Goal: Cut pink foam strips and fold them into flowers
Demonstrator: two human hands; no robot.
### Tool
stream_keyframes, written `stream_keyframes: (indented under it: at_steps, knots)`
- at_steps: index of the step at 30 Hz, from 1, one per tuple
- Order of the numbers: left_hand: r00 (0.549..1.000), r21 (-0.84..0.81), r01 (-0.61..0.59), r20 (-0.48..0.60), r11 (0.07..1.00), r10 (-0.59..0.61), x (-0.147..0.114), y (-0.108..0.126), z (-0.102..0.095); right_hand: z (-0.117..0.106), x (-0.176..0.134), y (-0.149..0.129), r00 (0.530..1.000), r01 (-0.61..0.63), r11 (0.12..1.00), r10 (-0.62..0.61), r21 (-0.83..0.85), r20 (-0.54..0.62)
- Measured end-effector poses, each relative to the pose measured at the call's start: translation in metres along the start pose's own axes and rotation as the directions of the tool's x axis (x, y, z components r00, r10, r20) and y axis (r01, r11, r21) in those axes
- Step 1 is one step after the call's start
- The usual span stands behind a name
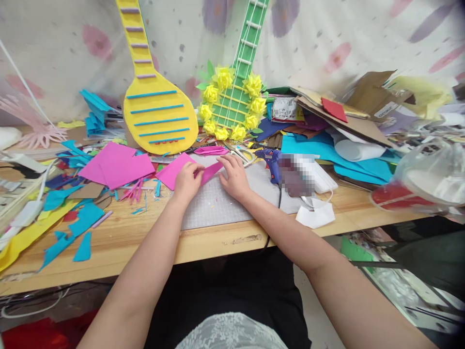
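In the head view, my left hand (187,183) pinches the left end of a narrow folded piece of pink craft paper (210,172) above the grey cutting mat (203,212). My right hand (235,176) has its thumb and fingertips at the strip's other end. A flat pink sheet (172,170) lies just behind my left hand. Beyond my fingers rest a small pink stack (212,150) and scissors (246,157). A blue glue gun (272,162) is to the right of my right hand.
A yellow cut-out instrument (160,114) and a green one with yellow flowers (232,104) lean at the back. Pink sheets (116,166) and blue scraps (85,218) lie left. Cardboard (378,97) and a clear bucket (425,177) stand right. A cord (279,213) hangs over the table edge.
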State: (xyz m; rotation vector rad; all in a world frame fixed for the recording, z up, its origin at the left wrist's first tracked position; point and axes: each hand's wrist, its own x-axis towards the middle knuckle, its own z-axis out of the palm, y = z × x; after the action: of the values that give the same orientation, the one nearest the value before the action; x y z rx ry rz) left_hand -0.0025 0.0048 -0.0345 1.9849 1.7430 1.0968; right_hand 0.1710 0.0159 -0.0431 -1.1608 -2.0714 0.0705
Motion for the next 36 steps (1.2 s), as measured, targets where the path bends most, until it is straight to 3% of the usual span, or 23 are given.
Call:
stream_keyframes:
  at_steps: [3,6,14,20,30,36]
  knots:
    - [0.996,-0.085,0.065,-0.054,0.994,-0.07,-0.002,0.003,0.008,-0.001,0.0,-0.002,1.0,0.004,1.0,-0.004,-0.021,-0.019]
    - [0.991,-0.127,0.122,-0.033,0.984,-0.127,-0.003,0.005,0.011,0.0,0.0,-0.002,1.0,0.004,0.999,-0.004,-0.04,0.017]
    - [0.993,-0.17,0.114,0.007,0.979,-0.114,-0.004,0.012,0.009,0.003,0.001,-0.001,0.998,0.022,0.999,-0.019,-0.049,0.065]
    - [0.992,-0.253,0.126,0.005,0.959,-0.129,-0.005,0.009,0.013,0.002,-0.001,-0.003,1.0,0.01,0.998,-0.01,-0.068,0.007]
    - [0.991,-0.387,0.124,0.008,0.914,-0.131,-0.003,-0.001,0.021,0.003,-0.002,-0.001,0.98,0.093,0.989,-0.07,-0.116,0.186]
    - [0.975,-0.419,0.195,-0.015,0.887,-0.222,-0.001,-0.007,0.025,0.0,0.002,0.001,0.985,0.032,0.987,-0.003,-0.16,0.175]
